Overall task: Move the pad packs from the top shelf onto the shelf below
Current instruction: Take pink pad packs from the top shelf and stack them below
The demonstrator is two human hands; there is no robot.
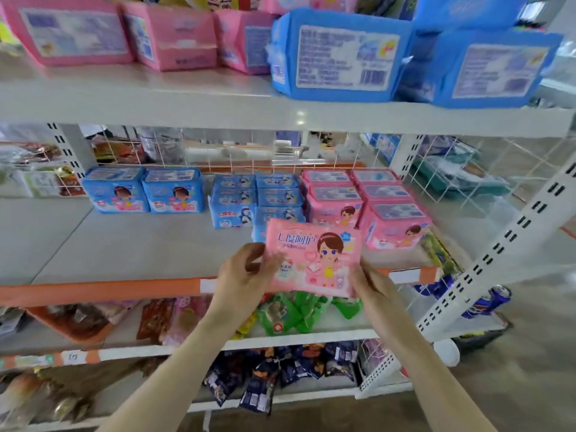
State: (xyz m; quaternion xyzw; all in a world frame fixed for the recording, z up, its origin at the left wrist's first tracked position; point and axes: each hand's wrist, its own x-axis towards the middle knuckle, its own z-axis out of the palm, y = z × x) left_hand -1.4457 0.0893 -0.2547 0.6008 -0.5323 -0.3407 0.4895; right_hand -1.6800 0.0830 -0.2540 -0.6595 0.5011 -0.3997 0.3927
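The left hand (246, 272) pinched the left side, and the right hand (371, 285) gripped the lower right corner, of a pink pad pack (314, 257) over the front edge of the shelf below (93, 291). It showed Chinese characters, a cartoon girl and a "20" badge. On the top shelf (156, 104), a blue pack (339, 57) showed a barcode.

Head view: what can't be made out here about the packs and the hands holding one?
- Right hand: fingers hidden behind the pink pack it holds, head view.
- Left hand: covers the pack's left edge.
- Top-shelf pink packs: tops cut off by the upper frame edge.
- Blue packs: label print too blurred to read.
- Behind the wire grid: everything blurred, unidentifiable.
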